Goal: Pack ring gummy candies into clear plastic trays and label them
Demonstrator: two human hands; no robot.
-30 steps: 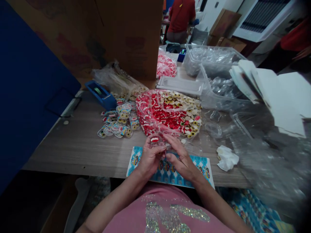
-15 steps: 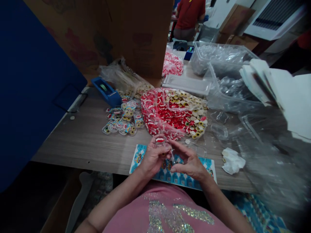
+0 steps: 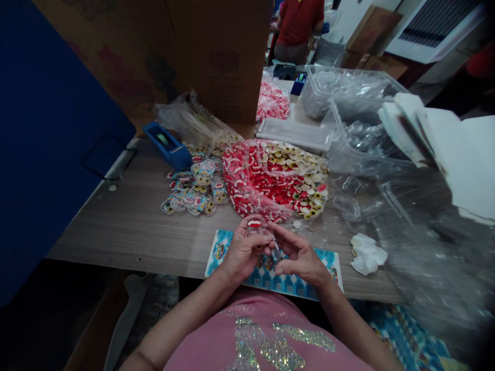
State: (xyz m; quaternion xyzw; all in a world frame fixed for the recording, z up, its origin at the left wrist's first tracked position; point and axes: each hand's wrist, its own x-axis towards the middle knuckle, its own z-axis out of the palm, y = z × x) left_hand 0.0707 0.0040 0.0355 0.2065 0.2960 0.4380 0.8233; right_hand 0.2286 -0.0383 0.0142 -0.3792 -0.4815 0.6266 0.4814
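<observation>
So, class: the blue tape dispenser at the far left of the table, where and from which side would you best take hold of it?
Probably grip the blue tape dispenser from above, across its two long side walls near the middle. It lies flat on the table, long and narrow, top uncovered; a plastic bag crowds its far side, packed blisters its near end.

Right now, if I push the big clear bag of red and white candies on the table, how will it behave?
The candy bag would probably sag and shift, since its thin film looks crumpled. It seems fairly heavy, being heaped full. Its top looks open, so pieces might spill.
</observation>
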